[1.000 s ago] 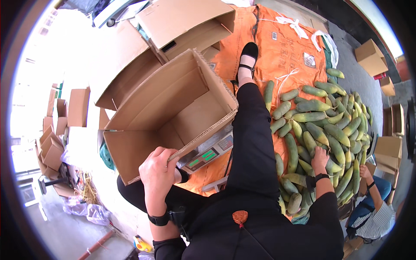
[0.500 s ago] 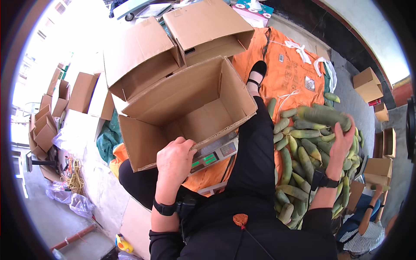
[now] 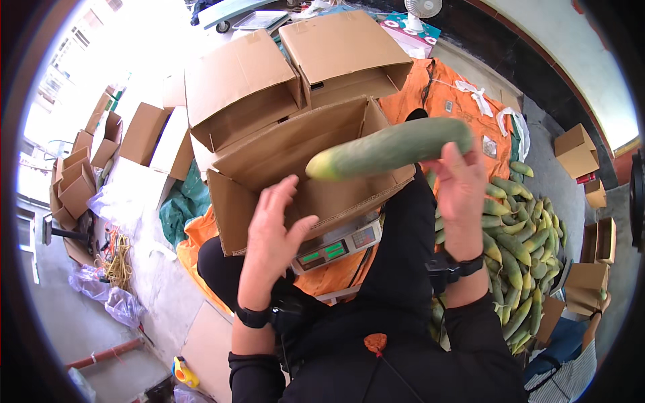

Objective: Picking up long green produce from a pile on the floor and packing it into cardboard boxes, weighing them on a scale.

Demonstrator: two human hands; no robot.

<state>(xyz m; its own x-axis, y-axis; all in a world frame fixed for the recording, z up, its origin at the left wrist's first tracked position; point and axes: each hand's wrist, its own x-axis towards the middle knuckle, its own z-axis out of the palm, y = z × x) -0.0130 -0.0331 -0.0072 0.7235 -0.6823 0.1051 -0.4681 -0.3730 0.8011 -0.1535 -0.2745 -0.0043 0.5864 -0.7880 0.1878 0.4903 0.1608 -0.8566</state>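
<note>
— Far left?

— Pale concrete floor (image 3: 144,282), washed out by daylight. Small empty cartons (image 3: 80,174) stacked along the edge, clear plastic bags (image 3: 111,302) and a coil of yellow rope (image 3: 121,258) lower down. Green tarp (image 3: 181,205) bunched against the orange sheet (image 3: 470,107) spread over the floor.

— Nearer the middle?

— Large open cardboard box (image 3: 269,168), flaps up, empty inside, resting on a weighing scale (image 3: 336,250) with green lit displays. Behind it, two more open boxes (image 3: 295,67), tilted and leaning together. Left hand (image 3: 272,235) raised in front of the near box wall, fingers spread apart, holding nothing, just clear of the cardboard. Black watch (image 3: 254,317) on that wrist. Black trousers (image 3: 396,269) running up the centre, one leg stretched along the orange sheet.

— And the cucumber?

— Long green cucumber (image 3: 390,148), yellowish at its left end, held level in the air above the box's right rim. Right hand (image 3: 463,195) under its right end, fingers (image 3: 451,164) curled up around it, grip closed on the cucumber. Dark band (image 3: 463,265) on that wrist.

— Right side?

— Heap of cucumbers (image 3: 521,248) on the floor beside the right forearm, green with yellow patches. Beyond, grey floor, small brown boxes (image 3: 578,151) against a dark wall base, pale wall above. Another person's striped sleeve (image 3: 571,376) low at the corner. Small white fan (image 3: 423,8) at the top.
</note>
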